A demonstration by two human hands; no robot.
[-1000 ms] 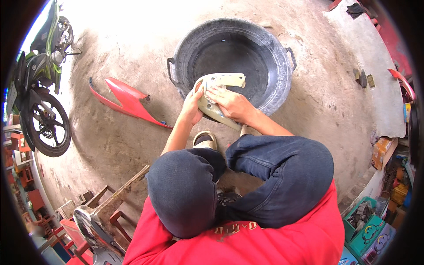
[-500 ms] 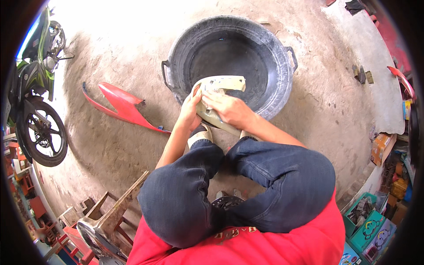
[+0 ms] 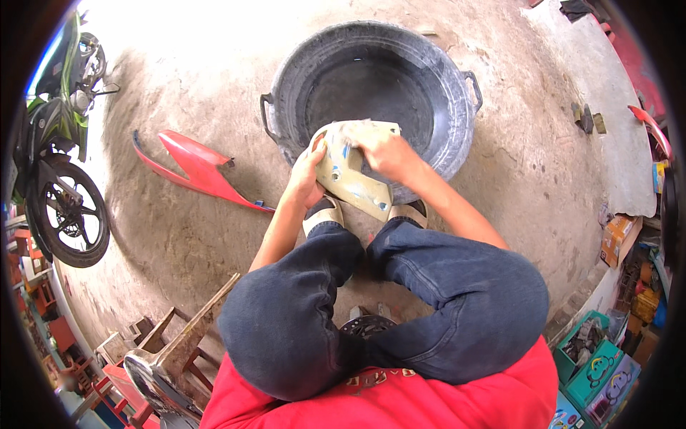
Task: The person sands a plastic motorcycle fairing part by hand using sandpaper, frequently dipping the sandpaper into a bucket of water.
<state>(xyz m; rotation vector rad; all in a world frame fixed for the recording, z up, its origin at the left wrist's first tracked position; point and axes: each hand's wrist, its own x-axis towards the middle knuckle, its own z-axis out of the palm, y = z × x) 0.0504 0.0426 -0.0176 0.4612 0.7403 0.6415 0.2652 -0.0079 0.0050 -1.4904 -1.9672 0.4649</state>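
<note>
A cream-coloured motorcycle fairing panel (image 3: 368,193), curved and C-shaped with blue patches, is held over the near rim of a large black basin (image 3: 436,93). My left hand (image 3: 309,179) grips the panel's left edge, thumb on top. On the panel's far arm, my right hand (image 3: 391,152) presses down with curled fingers. A greyish scrap seems to lie under those fingers, too hidden to name. Water appears to stand in the basin.
A red fairing panel (image 3: 193,168) lies on the concrete floor to the left. Farther left stands a motorcycle (image 3: 61,186). A worn wooden stool (image 3: 168,357) is at the lower left. Boxes (image 3: 604,368) are stacked at the lower right.
My right hand has moved from the panel's middle to its far arm, uncovering the middle. The panel's near end is turned up slightly more into view. My left hand keeps its grip.
</note>
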